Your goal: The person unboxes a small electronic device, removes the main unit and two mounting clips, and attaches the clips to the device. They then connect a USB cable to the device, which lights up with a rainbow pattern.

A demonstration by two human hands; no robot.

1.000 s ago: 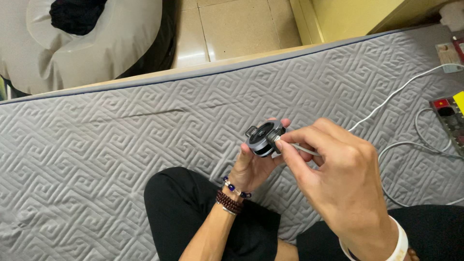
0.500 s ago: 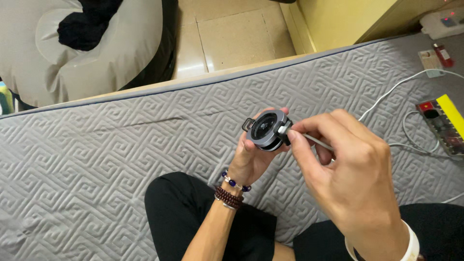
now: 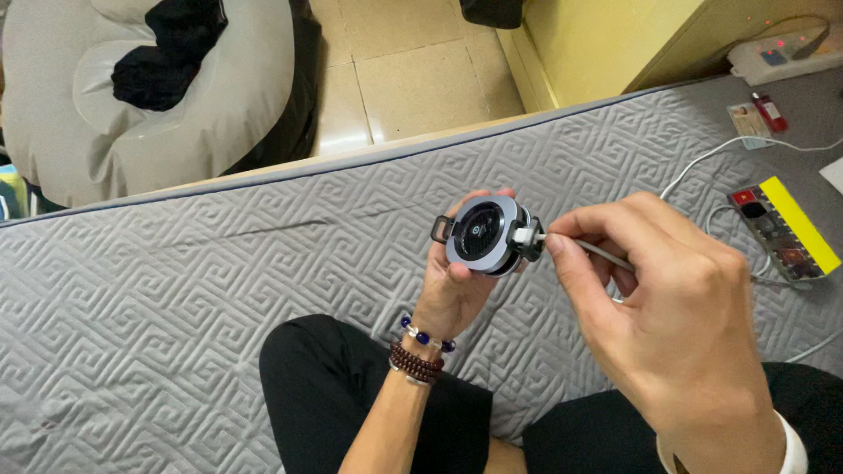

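1. Left hand (image 3: 457, 285) comes up at the frame's centre, fingers curled around a small round device (image 3: 486, 233), which it holds with its face turned toward me.
2. I see the round device as a grey ring around a dark middle, with a black tab sticking out on its left side and a black block on its right edge.
3. Right hand (image 3: 676, 307) fills the lower right of the frame, thumb and forefinger pinched together on a white cable plug (image 3: 527, 236).
4. That plug sits against the black block on the device's right edge; I cannot tell whether it is fully seated.
5. A white cable (image 3: 702, 160) trails across the upper right of the frame toward a power strip (image 3: 777, 57) lying at the top right corner.
6. A long flat tray (image 3: 786, 228) with a yellow strip and dark squares lies at the right, just beside the cable.
7. Both hands hover above a grey quilted mattress (image 3: 176, 298) that spans the frame.
8. A bead bracelet (image 3: 421, 351) circles the left wrist, above black trouser legs (image 3: 307, 386) at the bottom.
9. A pale beanbag (image 3: 228, 114) with black cloth on it sits at the upper left, on the tiled floor.
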